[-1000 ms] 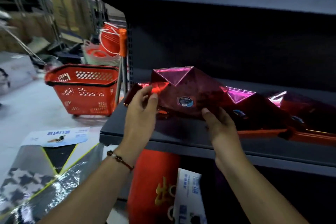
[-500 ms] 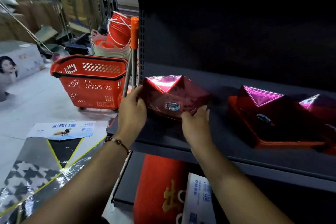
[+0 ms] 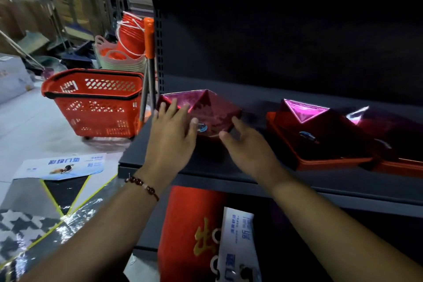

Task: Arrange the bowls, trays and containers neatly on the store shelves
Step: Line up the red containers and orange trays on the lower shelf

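Placement step: my left hand point(image 3: 170, 130) and right hand point(image 3: 248, 142), fingers relaxed, touch the red bowl point(image 3: 210, 110) on the shelf point(image 3: 229, 171); next I square it with the neighbouring bowl point(image 3: 315, 130).

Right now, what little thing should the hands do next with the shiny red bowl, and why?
Probably nudge the shiny red bowl a little straighter. It sits alone at the shelf's left end, apart from the red trays, and the left hand and right hand rest open against it.

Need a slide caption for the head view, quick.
Both open hands, left hand and right hand, steady a glossy red faceted bowl on the dark metal shelf.
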Motion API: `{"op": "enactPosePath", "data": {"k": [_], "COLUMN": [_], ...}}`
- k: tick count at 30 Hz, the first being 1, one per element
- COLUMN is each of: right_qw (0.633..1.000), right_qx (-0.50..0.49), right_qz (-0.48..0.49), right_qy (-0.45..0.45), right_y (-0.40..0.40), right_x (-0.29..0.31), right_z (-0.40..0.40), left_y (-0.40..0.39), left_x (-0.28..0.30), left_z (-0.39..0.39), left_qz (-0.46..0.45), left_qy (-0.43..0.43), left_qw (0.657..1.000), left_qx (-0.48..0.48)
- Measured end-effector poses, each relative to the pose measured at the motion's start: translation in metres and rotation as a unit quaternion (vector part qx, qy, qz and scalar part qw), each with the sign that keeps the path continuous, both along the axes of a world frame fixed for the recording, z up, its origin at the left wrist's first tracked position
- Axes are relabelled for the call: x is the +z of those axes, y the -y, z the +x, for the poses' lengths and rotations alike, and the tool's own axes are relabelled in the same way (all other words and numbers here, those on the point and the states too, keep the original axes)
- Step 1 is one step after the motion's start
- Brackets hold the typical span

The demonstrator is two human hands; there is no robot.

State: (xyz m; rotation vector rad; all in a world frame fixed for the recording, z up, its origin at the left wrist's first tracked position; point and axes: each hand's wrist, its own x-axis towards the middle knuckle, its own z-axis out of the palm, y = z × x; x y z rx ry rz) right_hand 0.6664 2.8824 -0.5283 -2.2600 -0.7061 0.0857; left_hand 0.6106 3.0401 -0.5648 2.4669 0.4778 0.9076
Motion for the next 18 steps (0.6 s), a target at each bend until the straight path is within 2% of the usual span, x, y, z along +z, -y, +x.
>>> {"op": "enactPosePath", "data": {"k": [2,3,6,11,15,18], "right_qw": [0.995,0.988,0.97,0.962,0.957,0.966], "right_qx": [0.037,0.038,-0.005,-0.057,-0.072,-0.056], "right_qz": [-0.046,-0.088,-0.144,-0.171,-0.181,-0.145], "right_qy": [0.08,0.122,0.194,0.206,0.214,0.205], "right_y": [0.032,0.048,0.101,0.164,0.191,0.206], "right_x": [0.004,0.003,-0.011,-0.034,-0.039,-0.04], "right_z": [-0.01,-0.012,-0.01,0.006,0.018,0.027], "left_y": [0.023,0.036,0.078,0.14,0.177,0.199], "left_x": [0.01,0.015,0.019,0.004,-0.001,-0.003], "left_z": [0.001,0.003,0.01,0.037,0.063,0.084], "left_qz": [0.051,0.05,0.046,0.132,0.154,0.15], "left_qy": [-0.008,-0.006,-0.016,-0.055,-0.049,-0.05], "left_qw": [0.998,0.997,0.987,0.958,0.951,0.952], "left_qx": [-0.033,-0.06,-0.151,-0.249,-0.266,-0.263]}}
